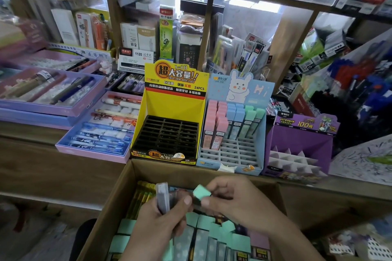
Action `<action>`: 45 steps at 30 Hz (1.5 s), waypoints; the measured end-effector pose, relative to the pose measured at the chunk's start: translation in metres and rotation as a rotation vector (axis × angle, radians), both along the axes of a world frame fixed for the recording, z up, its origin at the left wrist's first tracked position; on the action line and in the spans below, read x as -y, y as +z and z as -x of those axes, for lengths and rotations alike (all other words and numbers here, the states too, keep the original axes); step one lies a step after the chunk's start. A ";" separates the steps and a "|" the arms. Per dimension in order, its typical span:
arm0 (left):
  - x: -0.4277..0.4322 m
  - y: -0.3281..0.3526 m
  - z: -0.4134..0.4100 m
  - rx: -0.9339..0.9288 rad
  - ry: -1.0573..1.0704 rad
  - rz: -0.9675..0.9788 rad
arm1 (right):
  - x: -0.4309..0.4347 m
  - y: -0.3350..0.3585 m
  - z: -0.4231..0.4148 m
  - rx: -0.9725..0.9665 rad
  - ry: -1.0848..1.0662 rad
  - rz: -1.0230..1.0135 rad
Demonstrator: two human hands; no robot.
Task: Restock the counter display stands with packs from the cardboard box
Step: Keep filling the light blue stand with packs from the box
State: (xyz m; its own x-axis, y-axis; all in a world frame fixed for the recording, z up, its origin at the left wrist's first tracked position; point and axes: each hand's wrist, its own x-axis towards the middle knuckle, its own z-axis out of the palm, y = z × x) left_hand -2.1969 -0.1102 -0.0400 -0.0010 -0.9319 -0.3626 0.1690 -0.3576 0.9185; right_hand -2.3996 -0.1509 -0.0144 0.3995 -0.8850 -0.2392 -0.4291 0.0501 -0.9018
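Over the open cardboard box (118, 184) my left hand (157, 220) grips a few slim clear packs (162, 195) upright. My right hand (239, 203) pinches a mint-capped pack (201, 193) by its top end, close to my left thumb. The box holds several mint-capped and yellow packs (203, 239). On the counter behind it stand three display stands: a yellow one (169, 99) with an empty black slotted tray, a light blue rabbit one (237, 91) with pink, blue and mint packs in its back rows, and a purple one (301, 144) with empty white dividers.
Purple pen trays (99, 133) lie on the counter at the left. Shelves crammed with stationery rise behind the stands. Blue and red pens (360, 78) fill a rack at the right. The wooden counter edge (53, 150) runs along in front of the stands.
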 end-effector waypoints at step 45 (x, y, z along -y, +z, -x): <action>0.006 -0.005 -0.013 -0.042 -0.044 -0.207 | 0.119 0.087 0.088 -0.688 -0.322 0.811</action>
